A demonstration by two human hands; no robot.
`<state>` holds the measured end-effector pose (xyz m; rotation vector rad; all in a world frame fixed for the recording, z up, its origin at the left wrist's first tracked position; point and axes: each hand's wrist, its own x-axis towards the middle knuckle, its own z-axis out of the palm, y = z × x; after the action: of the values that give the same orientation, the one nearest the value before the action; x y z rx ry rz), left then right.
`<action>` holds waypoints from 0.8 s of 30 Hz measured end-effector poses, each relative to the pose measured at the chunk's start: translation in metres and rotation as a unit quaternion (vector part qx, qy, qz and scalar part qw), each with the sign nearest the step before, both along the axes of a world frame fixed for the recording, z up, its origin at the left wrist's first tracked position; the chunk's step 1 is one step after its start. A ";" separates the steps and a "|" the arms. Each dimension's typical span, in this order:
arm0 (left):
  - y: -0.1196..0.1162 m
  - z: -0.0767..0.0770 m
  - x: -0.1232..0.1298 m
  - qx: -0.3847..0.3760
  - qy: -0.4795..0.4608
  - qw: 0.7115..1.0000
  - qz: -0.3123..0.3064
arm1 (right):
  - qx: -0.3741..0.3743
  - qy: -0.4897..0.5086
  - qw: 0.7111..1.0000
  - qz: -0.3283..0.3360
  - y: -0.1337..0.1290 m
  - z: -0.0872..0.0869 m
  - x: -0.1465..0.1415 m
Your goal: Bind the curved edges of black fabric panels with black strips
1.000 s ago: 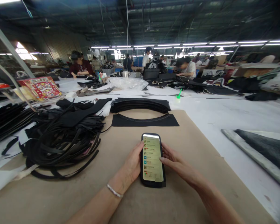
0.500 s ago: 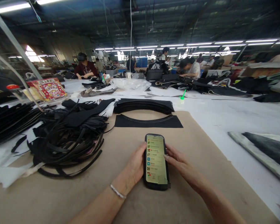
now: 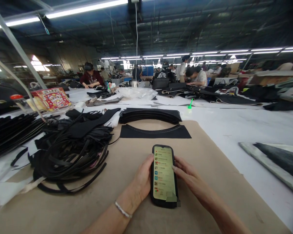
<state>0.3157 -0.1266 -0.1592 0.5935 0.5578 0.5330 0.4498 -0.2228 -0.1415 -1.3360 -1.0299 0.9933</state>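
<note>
My left grip [image 3: 142, 178] is closed on the left edge of the near, black-cased rectangular smartphone [image 3: 164, 175], long axis near to far; my right grip [image 3: 189, 174] curls loosely at its right edge, whether holding I cannot tell

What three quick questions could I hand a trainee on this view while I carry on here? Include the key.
1. Fill the gap: the left hand holds a ____.
2. Multiple choice: on which side does the person wear the bracelet? A) right; B) left; C) both.
3. True or false: the curved edge of the single black piece faces the stack of black pieces.

Key:
1. phone
2. B
3. True
</note>
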 end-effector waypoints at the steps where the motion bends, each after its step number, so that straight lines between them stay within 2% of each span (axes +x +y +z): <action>1: 0.000 0.001 0.000 0.000 0.003 1.000 -0.002 | -0.002 -0.001 1.000 -0.002 0.000 0.000 0.000; 24: -0.004 0.000 0.001 -0.001 0.001 1.000 0.010 | 0.008 -0.037 0.999 -0.028 0.001 -0.001 0.001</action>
<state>0.3169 -0.1302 -0.1591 0.5879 0.5669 0.5514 0.4505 -0.2221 -0.1420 -1.3900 -1.0471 0.8991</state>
